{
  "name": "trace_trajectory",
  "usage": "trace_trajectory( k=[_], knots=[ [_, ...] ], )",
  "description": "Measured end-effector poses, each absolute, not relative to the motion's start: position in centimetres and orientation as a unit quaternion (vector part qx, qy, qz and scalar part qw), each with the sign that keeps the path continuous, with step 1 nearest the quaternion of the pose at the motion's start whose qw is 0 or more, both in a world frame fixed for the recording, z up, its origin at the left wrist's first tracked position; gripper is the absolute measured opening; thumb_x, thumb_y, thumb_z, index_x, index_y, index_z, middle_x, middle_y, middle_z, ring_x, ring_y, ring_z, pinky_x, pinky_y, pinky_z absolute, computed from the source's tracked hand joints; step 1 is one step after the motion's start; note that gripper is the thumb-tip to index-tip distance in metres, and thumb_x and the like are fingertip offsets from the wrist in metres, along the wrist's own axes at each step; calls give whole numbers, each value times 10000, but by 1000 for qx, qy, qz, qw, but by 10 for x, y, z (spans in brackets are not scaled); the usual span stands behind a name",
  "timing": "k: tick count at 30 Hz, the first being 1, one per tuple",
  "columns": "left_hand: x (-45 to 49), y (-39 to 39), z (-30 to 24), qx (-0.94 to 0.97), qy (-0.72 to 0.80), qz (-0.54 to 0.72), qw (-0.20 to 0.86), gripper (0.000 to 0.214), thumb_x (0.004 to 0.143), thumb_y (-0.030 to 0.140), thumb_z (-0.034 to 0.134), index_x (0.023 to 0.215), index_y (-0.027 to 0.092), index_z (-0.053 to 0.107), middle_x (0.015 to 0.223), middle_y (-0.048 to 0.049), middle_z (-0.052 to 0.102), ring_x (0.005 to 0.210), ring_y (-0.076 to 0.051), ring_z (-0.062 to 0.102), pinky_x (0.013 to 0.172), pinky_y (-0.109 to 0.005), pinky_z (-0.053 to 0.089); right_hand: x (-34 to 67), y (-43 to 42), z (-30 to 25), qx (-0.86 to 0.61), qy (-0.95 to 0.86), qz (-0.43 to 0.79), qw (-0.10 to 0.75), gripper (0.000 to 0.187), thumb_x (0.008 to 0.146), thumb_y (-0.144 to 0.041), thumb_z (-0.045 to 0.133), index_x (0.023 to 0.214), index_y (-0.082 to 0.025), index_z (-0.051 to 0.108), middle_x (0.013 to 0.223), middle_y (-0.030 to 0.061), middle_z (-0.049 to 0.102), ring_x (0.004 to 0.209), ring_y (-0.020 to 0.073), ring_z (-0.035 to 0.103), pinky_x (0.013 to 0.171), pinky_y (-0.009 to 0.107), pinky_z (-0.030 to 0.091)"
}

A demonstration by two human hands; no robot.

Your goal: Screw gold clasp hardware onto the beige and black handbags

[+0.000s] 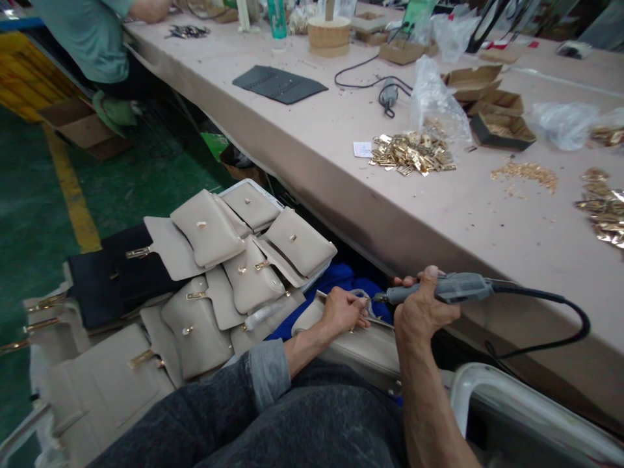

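My right hand [422, 309] is wrapped round a grey corded power tool [448, 288], its tip pointing left. My left hand [344, 311] is closed on the top edge of a beige bag [361, 348] lying across my lap, next to a small metal fitting near the tool's tip. The tool's black cable [560, 325] loops to the right below the table edge.
A pile of beige bags [234, 260] and a black one [112, 273] lies on the floor to my left. The long table [341, 162] bears gold metal fittings [412, 155], small cardboard boxes, plastic bags, a black mat. Another person sits at the far left.
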State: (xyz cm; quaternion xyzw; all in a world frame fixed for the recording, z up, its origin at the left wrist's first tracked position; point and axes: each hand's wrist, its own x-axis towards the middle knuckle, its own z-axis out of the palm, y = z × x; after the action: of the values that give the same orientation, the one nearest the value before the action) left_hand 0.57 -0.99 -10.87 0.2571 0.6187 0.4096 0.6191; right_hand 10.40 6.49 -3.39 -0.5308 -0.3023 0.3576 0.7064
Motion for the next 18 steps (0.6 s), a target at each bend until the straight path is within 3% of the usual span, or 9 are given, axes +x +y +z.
trace_trajectory(
  k=[8, 18],
  knots=[
    [6, -11, -102, 250, 620, 407, 622, 318, 968, 309, 674, 719, 119, 732, 697, -108, 754, 631, -235, 766, 530, -243, 598, 105, 64, -32, -533, -298, 362, 705, 438, 844, -500, 819, 1022, -188, 568, 750, -30, 602, 549, 119, 594, 568, 323, 665],
    [6, -8, -93, 211, 625, 401, 636, 305, 958, 212, 624, 682, 147, 737, 771, -111, 780, 676, -279, 782, 578, -308, 629, 106, 64, -29, -544, -296, 362, 697, 480, 817, -535, 818, 1015, -184, 557, 741, -38, 586, 544, 111, 579, 552, 310, 648]
  ],
)
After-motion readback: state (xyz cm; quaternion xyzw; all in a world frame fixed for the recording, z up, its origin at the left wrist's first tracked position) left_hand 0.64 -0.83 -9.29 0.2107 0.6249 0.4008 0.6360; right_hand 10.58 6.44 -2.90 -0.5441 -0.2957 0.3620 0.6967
